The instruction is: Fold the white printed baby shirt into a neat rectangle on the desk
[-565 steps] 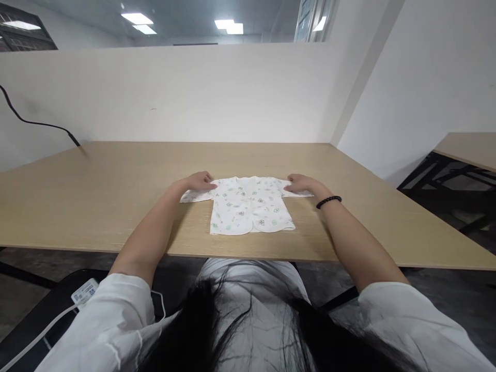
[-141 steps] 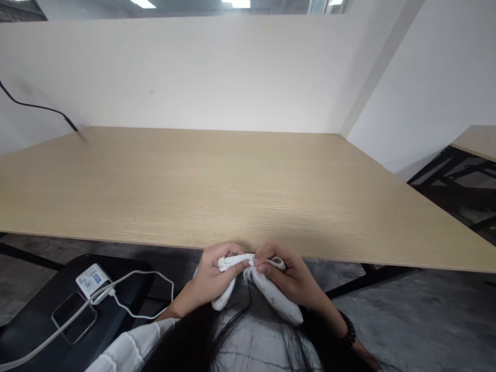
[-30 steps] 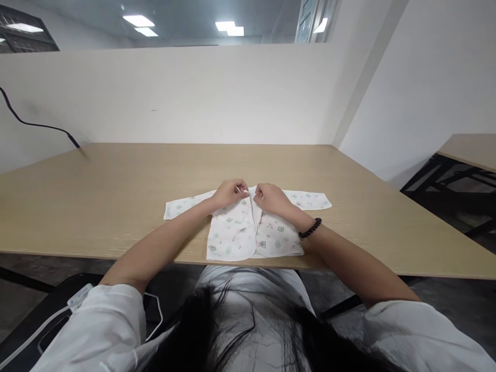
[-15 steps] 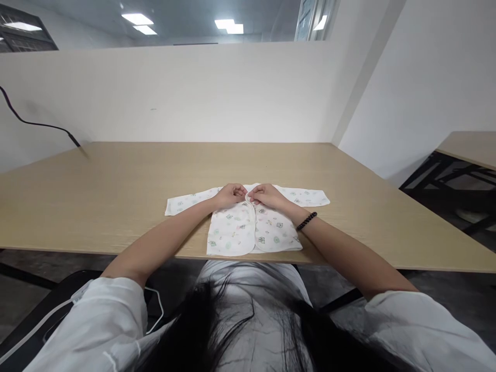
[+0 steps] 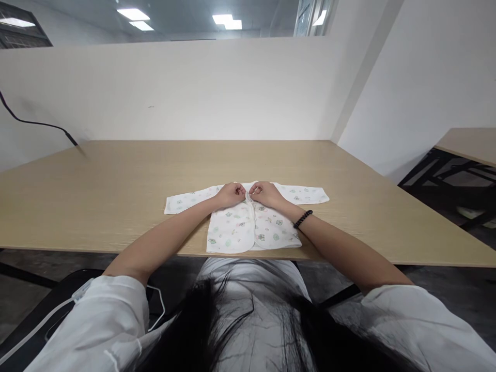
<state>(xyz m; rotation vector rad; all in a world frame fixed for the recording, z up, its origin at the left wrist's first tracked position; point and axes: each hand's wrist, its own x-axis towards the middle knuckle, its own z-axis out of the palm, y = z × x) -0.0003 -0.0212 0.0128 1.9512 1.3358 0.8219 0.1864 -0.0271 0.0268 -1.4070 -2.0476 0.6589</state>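
Two hands meet at the neck end of a small white long-sleeved jacket (image 5: pixel 231 231), and they cover much of its upper front. Its collar shows only in part behind the knuckles, and the inner stretch of each sleeve is hidden by the hands and wrists. Whatever fastening lies between the fingertips is too small to make out. The printed motifs, green, grey and pinkish, are too tiny to identify with certainty.

The left hand (image 5: pixel 231 195) is curled, its thumb and fingers drawn together on the front edge just below the collar. The right hand (image 5: pixel 266 194), just beside it, pinches the facing edge between thumb and fingers, its other fingers bent; a black beaded bracelet (image 5: pixel 303 219) circles that wrist.

The jacket lies front up on the wood-grain tabletop (image 5: pixel 147 170), close to the near edge, sleeves spread to both sides and its rounded hem toward the person. Its two front panels meet along the middle, at least lower down.

At lower left, a white sleeve (image 5: pixel 112 310) partly hides a black seat (image 5: pixel 23 320) and a white cable (image 5: pixel 34 328). Long dark hair (image 5: pixel 182 330) covers part of the person's lap. At right, a second table (image 5: pixel 470 144) is cut off by the frame.
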